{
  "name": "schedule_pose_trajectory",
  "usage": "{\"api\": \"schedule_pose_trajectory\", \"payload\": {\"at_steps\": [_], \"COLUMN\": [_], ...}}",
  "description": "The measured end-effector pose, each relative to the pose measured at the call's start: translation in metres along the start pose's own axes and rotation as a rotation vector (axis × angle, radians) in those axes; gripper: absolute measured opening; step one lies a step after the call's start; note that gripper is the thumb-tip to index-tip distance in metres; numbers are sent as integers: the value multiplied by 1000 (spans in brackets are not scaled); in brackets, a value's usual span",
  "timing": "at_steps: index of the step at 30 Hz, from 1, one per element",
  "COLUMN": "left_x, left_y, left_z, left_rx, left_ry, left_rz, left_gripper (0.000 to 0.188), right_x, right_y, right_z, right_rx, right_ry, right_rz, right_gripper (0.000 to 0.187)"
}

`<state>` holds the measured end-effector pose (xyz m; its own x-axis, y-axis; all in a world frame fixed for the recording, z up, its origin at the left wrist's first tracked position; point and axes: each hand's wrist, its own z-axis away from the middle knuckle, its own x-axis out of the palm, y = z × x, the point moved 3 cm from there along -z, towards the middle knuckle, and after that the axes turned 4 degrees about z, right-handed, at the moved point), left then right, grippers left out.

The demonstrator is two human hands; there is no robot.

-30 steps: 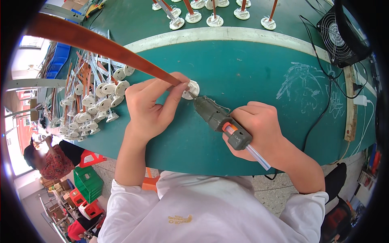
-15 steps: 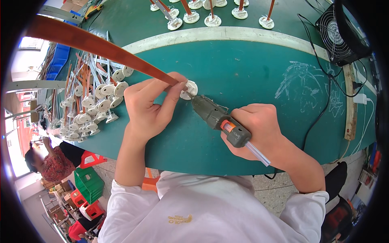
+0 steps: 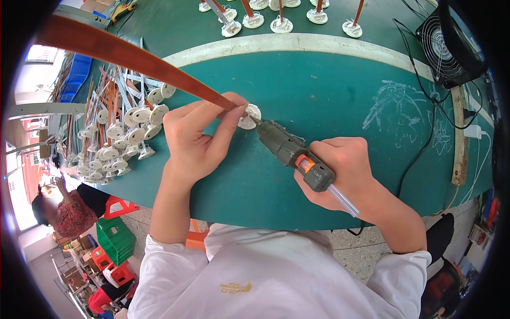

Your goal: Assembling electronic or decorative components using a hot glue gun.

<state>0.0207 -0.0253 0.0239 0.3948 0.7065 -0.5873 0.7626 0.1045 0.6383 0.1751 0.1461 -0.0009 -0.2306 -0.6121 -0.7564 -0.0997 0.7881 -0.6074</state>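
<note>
Head view, looking down on a green table [image 3: 340, 95]: left hand [image 3: 199, 138] is closed in a pinch on a white round base [image 3: 249, 116] fixed to a long brown strip [image 3: 133, 56], which runs off toward 10 o'clock. Right hand [image 3: 340, 173] is fully wrapped around a grey glue gun [image 3: 292, 151], nozzle touching the base's 3 o'clock edge. Pile of like pieces [image 3: 122, 133] lies at 9 o'clock, well apart from the hands. Finished pieces [image 3: 281, 24] stand at 12 o'clock beyond a pale curved border [image 3: 297, 42]. Black fan [image 3: 443, 48] sits at 2 o'clock, with cables [image 3: 425, 143] trailing across the table's right side. Bare surface lies between hands and border; table's near edge runs just below both wrists.
</note>
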Motion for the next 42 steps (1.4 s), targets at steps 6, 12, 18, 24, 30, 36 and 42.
{"api": "schedule_pose_trajectory", "payload": {"at_steps": [6,12,18,24,30,36,42], "left_x": [1,1,1,1,1,1,1], "left_y": [0,0,1,0,-1,-2,0], "left_z": [1,2,1,2,2,2,2], "left_rx": [11,12,30,21,24,28,34], "left_ry": [12,10,12,17,27,33,33], "left_rz": [2,-11,-8,-7,-2,-7,-13], "left_gripper": [9,10,10,11,10,11,12], "right_x": [0,1,0,0,1,1,2], "right_y": [0,0,-4,-6,-6,-7,-6], "right_z": [-1,1,1,0,1,1,0], "right_rx": [-1,-22,-51,-70,-85,-109,-107], "right_ry": [12,14,15,17,29,38,38], "right_rz": [-17,-13,-28,-22,-8,-13,-13], "right_gripper": [21,18,19,25,29,32,24]}}
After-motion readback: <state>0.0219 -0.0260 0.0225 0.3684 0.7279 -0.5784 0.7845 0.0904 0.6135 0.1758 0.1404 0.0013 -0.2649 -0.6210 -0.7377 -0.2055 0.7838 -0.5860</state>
